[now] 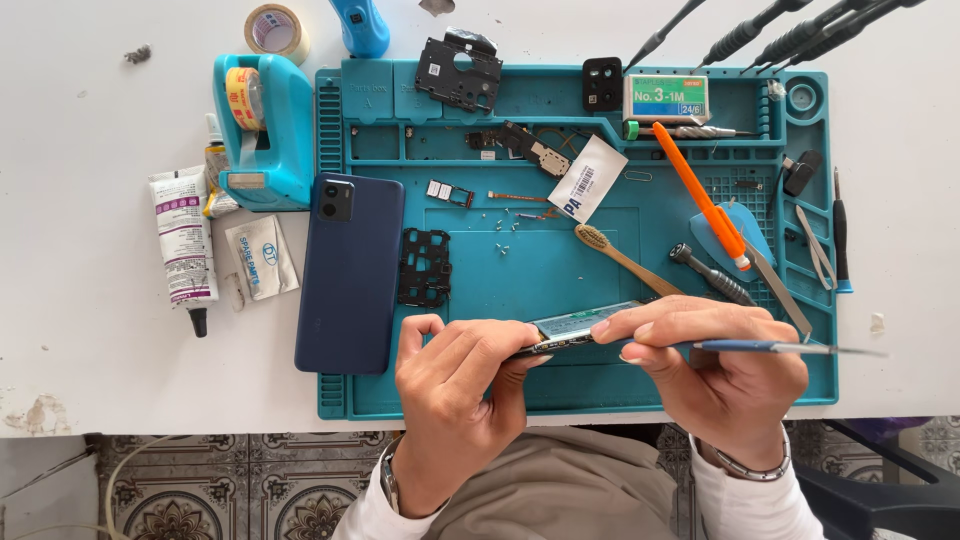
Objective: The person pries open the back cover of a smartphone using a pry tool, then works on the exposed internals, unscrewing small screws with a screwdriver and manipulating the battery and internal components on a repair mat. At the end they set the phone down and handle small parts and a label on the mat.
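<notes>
Hands meet low on the teal mat [600, 390], near its front edge. The left hand [455, 385] comes up from six o'clock, wrist bent, thumb and fingers pinching the left end of a stripped phone [572, 328] held edge-up just above the mat. The right hand [715, 375] curls over the phone's right end, forefinger on top, and also grips a thin metal blade [790, 348] pointing toward three o'clock, past the mat's right rim. At nine o'clock of the left hand lies a dark blue back cover [350, 270], with a black frame piece [425, 267] beside it. Open mat remains between the hands and a toothbrush [625, 260] at twelve o'clock. Bare desk [80, 330] lies left.
</notes>
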